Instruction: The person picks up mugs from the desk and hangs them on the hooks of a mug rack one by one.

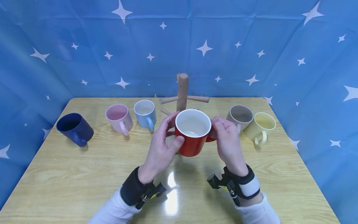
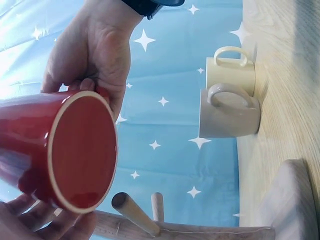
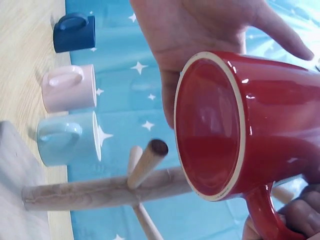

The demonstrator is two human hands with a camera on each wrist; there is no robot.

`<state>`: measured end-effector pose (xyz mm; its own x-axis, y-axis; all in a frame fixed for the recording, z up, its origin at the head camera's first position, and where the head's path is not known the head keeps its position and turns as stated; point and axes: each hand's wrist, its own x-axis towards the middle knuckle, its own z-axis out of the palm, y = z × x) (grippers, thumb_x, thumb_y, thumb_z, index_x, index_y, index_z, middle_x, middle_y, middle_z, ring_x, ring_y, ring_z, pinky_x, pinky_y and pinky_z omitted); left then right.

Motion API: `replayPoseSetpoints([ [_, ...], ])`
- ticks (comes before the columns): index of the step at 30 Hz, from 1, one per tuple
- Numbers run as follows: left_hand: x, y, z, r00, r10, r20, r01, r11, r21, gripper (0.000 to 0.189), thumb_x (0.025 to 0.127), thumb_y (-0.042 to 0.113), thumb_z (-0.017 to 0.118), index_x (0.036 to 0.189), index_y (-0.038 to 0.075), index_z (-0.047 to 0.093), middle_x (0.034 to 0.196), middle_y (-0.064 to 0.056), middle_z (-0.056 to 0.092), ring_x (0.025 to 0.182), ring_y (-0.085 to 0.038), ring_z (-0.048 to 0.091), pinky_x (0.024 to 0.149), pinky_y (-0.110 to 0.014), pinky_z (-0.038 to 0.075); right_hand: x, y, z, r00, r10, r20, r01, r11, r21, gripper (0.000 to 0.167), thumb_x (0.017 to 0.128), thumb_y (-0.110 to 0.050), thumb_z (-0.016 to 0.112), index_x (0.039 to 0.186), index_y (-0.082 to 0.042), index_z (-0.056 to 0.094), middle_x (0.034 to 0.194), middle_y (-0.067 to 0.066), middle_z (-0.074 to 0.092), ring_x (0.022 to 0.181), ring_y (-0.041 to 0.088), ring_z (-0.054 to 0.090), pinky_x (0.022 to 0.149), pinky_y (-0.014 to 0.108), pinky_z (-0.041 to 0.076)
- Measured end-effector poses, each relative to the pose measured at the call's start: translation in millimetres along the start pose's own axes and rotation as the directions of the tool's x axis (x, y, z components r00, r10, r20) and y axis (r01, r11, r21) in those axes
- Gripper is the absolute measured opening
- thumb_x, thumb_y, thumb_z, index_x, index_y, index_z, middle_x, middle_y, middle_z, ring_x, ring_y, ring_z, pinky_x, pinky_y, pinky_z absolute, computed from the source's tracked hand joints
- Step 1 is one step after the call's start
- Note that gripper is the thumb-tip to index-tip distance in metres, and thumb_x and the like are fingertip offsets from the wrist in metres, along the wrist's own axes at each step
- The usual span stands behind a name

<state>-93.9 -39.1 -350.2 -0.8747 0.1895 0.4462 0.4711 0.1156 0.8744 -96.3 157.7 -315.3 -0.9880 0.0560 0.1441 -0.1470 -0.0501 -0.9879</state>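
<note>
A red mug [image 1: 193, 141] with a white inside is held up off the table, upright, in front of a wooden mug tree [image 1: 182, 90]. My left hand [image 1: 162, 146] holds its body from the left, thumb on the near side and fingers reaching round the far side. On the right, my right hand [image 1: 227, 141] pinches the handle [image 3: 267, 212]. The mug's red base [image 2: 84, 152] with its pale ring faces the left wrist camera. Pegs [image 1: 198, 99] of the tree stick out behind the mug; its lower post is mostly hidden in the head view.
To the left stand a dark blue mug [image 1: 75, 129], a pink mug [image 1: 119, 118] and a light blue mug [image 1: 144, 113]. A grey mug [image 1: 241, 116] and a pale yellow mug [image 1: 260, 127] stand close together at right. A starry blue cloth [image 1: 179, 40] hangs behind the wooden table [image 1: 112, 168].
</note>
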Motion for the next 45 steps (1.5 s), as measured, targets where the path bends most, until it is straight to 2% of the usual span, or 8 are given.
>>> replayPoseSetpoints([
  [7,-1.8,0.2,2.0,1.000,-0.006,0.009,0.007,1.000,-0.028,0.104,0.089,0.085,0.054,0.155,0.005,0.042,0.143,-0.017,0.062,0.124,-0.032,0.062,0.103,-0.040,0.059,-4.1,1.0,8.1,0.999,0.023,0.045,-0.023,1.000,0.013,0.040,0.108,-0.005,0.041,0.083,-0.014,0.071,0.078,-0.010,0.072,0.068,0.007,0.067,0.070,0.024,0.061],
  [12,-2.2,1.3,2.3,0.998,-0.047,0.048,0.051,0.994,-0.098,0.107,0.081,0.079,0.071,0.156,0.009,0.039,0.146,-0.014,0.059,0.130,-0.031,0.058,0.103,-0.040,0.057,-6.7,0.7,12.0,0.998,0.029,0.062,-0.030,0.999,0.010,0.037,0.107,-0.006,0.041,0.084,-0.011,0.069,0.079,-0.010,0.073,0.070,0.006,0.068,0.071,0.024,0.061],
  [17,-1.5,1.2,2.6,0.997,-0.072,0.041,0.076,0.989,-0.128,0.110,0.075,0.074,0.081,0.155,0.011,0.040,0.147,-0.012,0.058,0.133,-0.032,0.056,0.103,-0.045,0.057,-8.1,-0.2,14.8,0.998,0.032,0.055,-0.033,0.999,0.013,0.036,0.107,-0.007,0.043,0.084,-0.009,0.070,0.080,-0.009,0.072,0.072,0.006,0.069,0.073,0.022,0.062],
  [21,-0.2,-0.2,3.6,0.999,-0.043,-0.001,0.042,0.992,-0.116,0.108,0.075,0.074,0.082,0.152,0.009,0.043,0.144,-0.013,0.060,0.130,-0.032,0.058,0.103,-0.040,0.057,-8.5,-0.5,16.2,0.997,0.026,0.076,-0.027,1.000,0.014,0.035,0.108,-0.008,0.043,0.086,-0.005,0.070,0.080,-0.009,0.072,0.072,0.007,0.068,0.073,0.022,0.062],
  [26,-1.9,-4.2,3.8,0.998,0.029,-0.053,-0.033,0.997,-0.073,0.103,0.079,0.072,0.079,0.147,0.003,0.047,0.140,-0.018,0.063,0.124,-0.034,0.062,0.100,-0.037,0.059,-10.0,-0.1,18.8,0.996,0.027,0.090,-0.026,1.000,-0.016,0.035,0.108,-0.009,0.043,0.092,0.013,0.065,0.079,-0.010,0.069,0.072,0.008,0.065,0.074,0.021,0.061],
  [30,-3.6,-7.6,1.9,0.996,0.062,-0.061,-0.065,0.997,-0.052,0.100,0.081,0.071,0.077,0.146,0.001,0.047,0.139,-0.020,0.063,0.122,-0.035,0.063,0.098,-0.034,0.060,-11.6,0.4,19.9,0.992,0.011,0.122,-0.006,0.999,-0.041,0.037,0.109,-0.008,0.042,0.099,0.023,0.059,0.080,-0.011,0.067,0.073,0.007,0.064,0.075,0.020,0.060],
  [37,-4.9,-7.3,-5.1,0.994,0.079,-0.079,-0.081,0.997,-0.018,0.104,0.080,0.076,0.075,0.145,-0.001,0.049,0.135,-0.021,0.065,0.118,-0.036,0.065,0.095,-0.033,0.060,-12.6,0.7,20.4,0.982,0.007,0.187,0.009,0.996,-0.085,0.038,0.111,-0.012,0.042,0.106,0.019,0.063,0.086,-0.007,0.066,0.078,0.009,0.064,0.082,0.019,0.061],
  [45,-2.2,-7.1,-4.8,0.995,0.080,-0.065,-0.082,0.996,-0.036,0.101,0.081,0.071,0.078,0.145,-0.001,0.049,0.136,-0.021,0.065,0.119,-0.036,0.065,0.095,-0.034,0.061,-12.0,1.4,15.8,0.979,-0.043,0.201,0.073,0.987,-0.145,0.035,0.109,-0.010,0.042,0.091,0.013,0.062,0.074,-0.001,0.055,0.070,0.014,0.054,0.073,0.024,0.053],
])
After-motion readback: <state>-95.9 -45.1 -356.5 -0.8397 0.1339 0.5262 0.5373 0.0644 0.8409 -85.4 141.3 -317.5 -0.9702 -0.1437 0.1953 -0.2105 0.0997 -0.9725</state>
